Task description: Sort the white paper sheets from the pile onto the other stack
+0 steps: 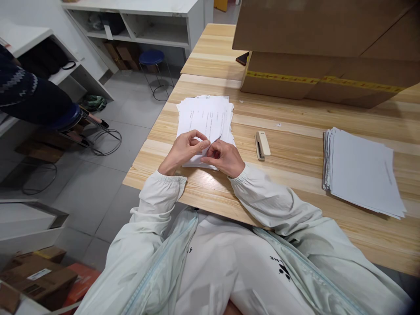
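An uneven stack of printed paper sheets (205, 116) lies near the left front corner of the wooden table. Over its near edge, my left hand (189, 148) pinches the lifted edge of a sheet between thumb and fingers. My right hand (225, 156) is closed at the same edge, fingers curled on the paper from the right. The sheet bends up between both hands; how many sheets are lifted I cannot tell. To the right of my right hand rests a cream stapler (262, 145), touched by neither hand.
A second paper stack (364, 170) lies on the right of the table (295, 175). Large cardboard boxes (295, 74) stand at the back, a dark phone (243, 58) beside them. Left, a person (36, 87) sits on a stool; another blue stool (151, 57) stands by the shelves.
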### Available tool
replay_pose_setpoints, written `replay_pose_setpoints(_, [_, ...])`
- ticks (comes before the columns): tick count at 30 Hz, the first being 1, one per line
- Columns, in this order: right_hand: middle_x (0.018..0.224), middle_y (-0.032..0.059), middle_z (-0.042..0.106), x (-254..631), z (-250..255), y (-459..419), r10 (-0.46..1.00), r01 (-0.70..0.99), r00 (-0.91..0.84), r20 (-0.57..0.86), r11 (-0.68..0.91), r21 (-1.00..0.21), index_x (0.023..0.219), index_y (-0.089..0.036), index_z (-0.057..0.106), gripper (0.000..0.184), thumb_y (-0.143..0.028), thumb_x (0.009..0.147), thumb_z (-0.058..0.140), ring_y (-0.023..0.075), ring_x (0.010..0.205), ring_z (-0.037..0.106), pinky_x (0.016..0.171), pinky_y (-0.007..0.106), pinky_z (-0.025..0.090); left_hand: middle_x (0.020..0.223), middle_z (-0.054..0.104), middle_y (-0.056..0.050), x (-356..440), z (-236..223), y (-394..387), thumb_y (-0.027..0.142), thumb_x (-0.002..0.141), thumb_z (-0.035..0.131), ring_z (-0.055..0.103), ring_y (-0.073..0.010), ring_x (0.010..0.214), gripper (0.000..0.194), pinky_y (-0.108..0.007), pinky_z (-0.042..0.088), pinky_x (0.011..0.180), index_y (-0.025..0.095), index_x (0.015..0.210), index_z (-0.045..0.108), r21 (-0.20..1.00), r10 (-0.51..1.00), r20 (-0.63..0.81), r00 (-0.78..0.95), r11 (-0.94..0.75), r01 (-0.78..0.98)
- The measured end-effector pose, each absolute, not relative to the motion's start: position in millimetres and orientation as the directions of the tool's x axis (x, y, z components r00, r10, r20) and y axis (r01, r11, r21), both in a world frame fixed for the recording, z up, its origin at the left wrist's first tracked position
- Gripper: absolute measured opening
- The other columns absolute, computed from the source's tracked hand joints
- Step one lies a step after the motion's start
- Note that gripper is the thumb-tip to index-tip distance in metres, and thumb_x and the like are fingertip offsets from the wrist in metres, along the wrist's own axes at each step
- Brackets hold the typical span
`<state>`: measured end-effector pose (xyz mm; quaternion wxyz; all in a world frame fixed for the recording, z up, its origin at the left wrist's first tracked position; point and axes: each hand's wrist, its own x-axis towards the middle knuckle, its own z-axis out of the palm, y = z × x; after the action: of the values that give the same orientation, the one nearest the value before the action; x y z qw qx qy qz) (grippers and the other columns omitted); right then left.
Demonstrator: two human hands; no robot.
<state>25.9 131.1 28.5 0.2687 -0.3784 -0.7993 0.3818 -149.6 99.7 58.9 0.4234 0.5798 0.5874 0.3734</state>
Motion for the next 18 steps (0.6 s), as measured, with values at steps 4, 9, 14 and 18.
replay_pose_setpoints(4, [0.069, -0.0023, 0.055, 26, 29, 131, 0.809, 0.394, -0.566, 0.16, 0.436, -0.81, 0.062, -0.02, 0.05, 0.036, -0.034, 0.074, 0.081, 0.012, 0.065, 0.049, 0.064, 0.028, 0.035, 0.058, 0.059, 0.003, -150, 60, 98, 0.046, 0.077, 0.07, 0.048, -0.0095, 0.049, 0.035, -0.022, 0.03, 0.047, 0.016, 0.094, 0.064, 0.942, 0.996, -0.084, 0.019, 0.073, 0.328])
replay_pose_setpoints(9, [0.061, -0.0048, 0.049, 29, 33, 126, 0.851, 0.415, -0.505, 0.148, 0.389, -0.823, 0.061, -0.022, 0.039, 0.047, -0.042, 0.073, 0.079, 0.01, 0.057, 0.04, 0.059, 0.028, 0.03, 0.076, 0.071, -0.003, -145, 58, 91, 0.031, 0.072, 0.071, 0.062, -0.0136, 0.066, 0.029, -0.024, 0.044, 0.06, 0.016, 0.097, 0.065, 0.939, 0.996, -0.085, -0.003, 0.081, 0.334])
replay_pose_setpoints(14, [0.058, -0.0066, 0.048, 36, 29, 124, 0.879, 0.352, -0.461, 0.123, 0.308, -0.884, 0.065, -0.023, 0.039, 0.047, -0.046, 0.07, 0.079, 0.0089, 0.055, 0.037, 0.056, 0.026, 0.029, 0.082, 0.071, -0.002, -137, 48, 83, 0.026, 0.076, 0.068, 0.065, -0.0155, 0.08, 0.012, -0.028, 0.048, 0.075, 0.017, 0.083, 0.067, 0.875, 0.992, 0.103, -0.07, -0.057, 0.481])
replay_pose_setpoints(18, [0.058, -0.0073, 0.05, 40, 15, 129, 0.916, 0.205, -0.394, 0.072, 0.164, -0.965, 0.072, -0.023, 0.042, 0.034, -0.039, 0.072, 0.073, 0.0094, 0.053, 0.046, 0.055, 0.026, 0.035, 0.062, 0.056, 0.005, -136, 36, 85, 0.026, 0.076, 0.071, 0.052, -0.0089, 0.058, 0.016, -0.022, 0.039, 0.058, 0.019, 0.071, 0.057, 0.966, 0.952, 0.127, -0.278, -0.056, 0.252])
